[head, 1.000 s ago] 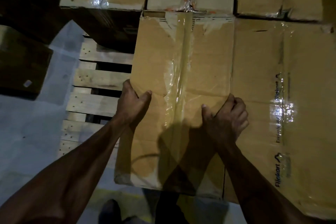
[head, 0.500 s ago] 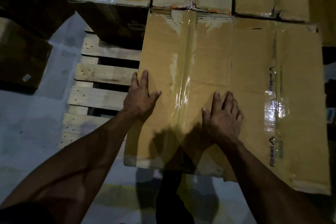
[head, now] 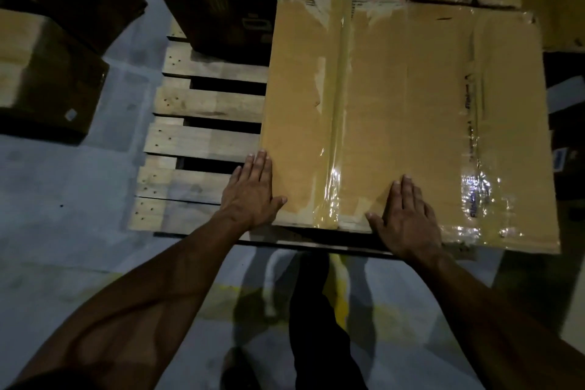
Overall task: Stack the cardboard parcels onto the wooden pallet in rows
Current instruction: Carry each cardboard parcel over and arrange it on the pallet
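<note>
As both palms press flat, a parcel (head: 342,111) seats on the pallet (head: 202,139).
Left hand (head: 253,196) and right hand (head: 408,222) lie open-fingered, gripping nothing; next probably another parcel for the bare left slats.

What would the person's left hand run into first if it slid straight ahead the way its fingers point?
Probably nothing soon. The left hand lies flat along the left edge of the taped parcel, pointing away from the person. Straight ahead that edge and the bare pallet slats look free; the dark box behind seems first, though depth is unclear.
</note>
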Tool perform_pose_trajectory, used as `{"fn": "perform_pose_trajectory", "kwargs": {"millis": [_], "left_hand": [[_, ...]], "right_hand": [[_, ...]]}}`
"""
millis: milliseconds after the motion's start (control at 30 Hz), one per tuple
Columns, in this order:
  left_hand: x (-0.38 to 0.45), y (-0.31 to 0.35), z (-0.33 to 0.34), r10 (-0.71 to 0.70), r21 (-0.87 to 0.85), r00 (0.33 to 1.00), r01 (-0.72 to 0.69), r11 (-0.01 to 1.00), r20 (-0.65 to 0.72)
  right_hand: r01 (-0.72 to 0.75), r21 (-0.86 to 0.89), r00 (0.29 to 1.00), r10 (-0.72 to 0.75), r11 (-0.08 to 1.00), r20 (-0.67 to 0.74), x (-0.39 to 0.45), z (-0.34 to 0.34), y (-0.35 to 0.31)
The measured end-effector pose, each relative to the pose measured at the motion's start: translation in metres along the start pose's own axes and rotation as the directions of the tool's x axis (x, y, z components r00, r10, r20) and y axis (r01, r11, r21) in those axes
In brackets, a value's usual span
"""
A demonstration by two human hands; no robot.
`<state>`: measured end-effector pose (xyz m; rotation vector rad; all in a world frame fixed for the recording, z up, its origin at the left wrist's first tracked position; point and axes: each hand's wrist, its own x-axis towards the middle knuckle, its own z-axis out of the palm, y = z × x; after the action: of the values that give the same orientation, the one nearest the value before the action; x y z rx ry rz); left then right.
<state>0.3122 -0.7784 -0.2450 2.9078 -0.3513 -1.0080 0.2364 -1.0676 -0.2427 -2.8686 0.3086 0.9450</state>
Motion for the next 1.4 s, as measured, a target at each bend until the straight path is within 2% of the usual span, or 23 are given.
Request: {"fn": "perform_pose_trajectory", "kwargs": {"millis": [267,367,467,600,800,933,1033,1100,1200,1400], "left_hand": [[-0.011,-0.011,0.0,0.063,0.288,0.989,-0.099,0.952,0.133],[-0.014,-0.012,0.004,0.09,0.337,0.99,-0.122,0.933,0.109],[-0.016,-0.012,0.006,0.116,0.342,0.992,-0.129,0.931,0.059],[-0.017,-0.01,0.003,0.126,0.344,0.99,-0.14,0.929,0.063],[-0.017,-0.007,-0.001,0.109,0.303,0.992,-0.125,0.945,0.07],[-0.019,-0.006,0.0,0.095,0.247,0.993,-0.109,0.963,0.071],[-0.028,-0.002,0.0,0.078,0.176,0.994,-0.09,0.98,0.072],[-0.039,-0.001,0.003,0.048,0.053,0.997,-0.051,0.997,0.059],[-0.07,-0.006,0.004,0.006,-0.108,1.0,-0.007,0.994,-0.003],[-0.17,-0.037,-0.007,-0.114,-0.315,0.993,0.105,0.943,-0.012]], "right_hand": [[0.053,-0.101,0.989,-0.038,0.993,0.145,-0.001,-0.009,0.003],[0.067,-0.134,0.99,-0.049,0.989,0.132,-0.002,-0.011,0.002],[0.071,-0.137,0.993,-0.057,0.988,0.104,-0.002,-0.012,0.0],[0.082,-0.135,0.994,-0.072,0.987,0.076,-0.001,-0.011,0.003],[0.049,-0.115,0.994,-0.036,0.992,0.107,0.001,-0.013,-0.001],[-0.041,-0.044,0.995,0.044,0.998,0.086,-0.018,-0.008,-0.022],[-0.088,0.084,0.992,0.08,0.993,0.093,-0.045,0.001,-0.055],[-0.065,0.18,0.993,0.045,0.982,0.108,-0.066,0.006,-0.078],[0.001,0.216,0.997,-0.018,0.976,0.08,-0.1,0.006,-0.11],[0.003,0.289,1.0,-0.012,0.957,0.029,-0.173,-0.019,-0.151]]}}
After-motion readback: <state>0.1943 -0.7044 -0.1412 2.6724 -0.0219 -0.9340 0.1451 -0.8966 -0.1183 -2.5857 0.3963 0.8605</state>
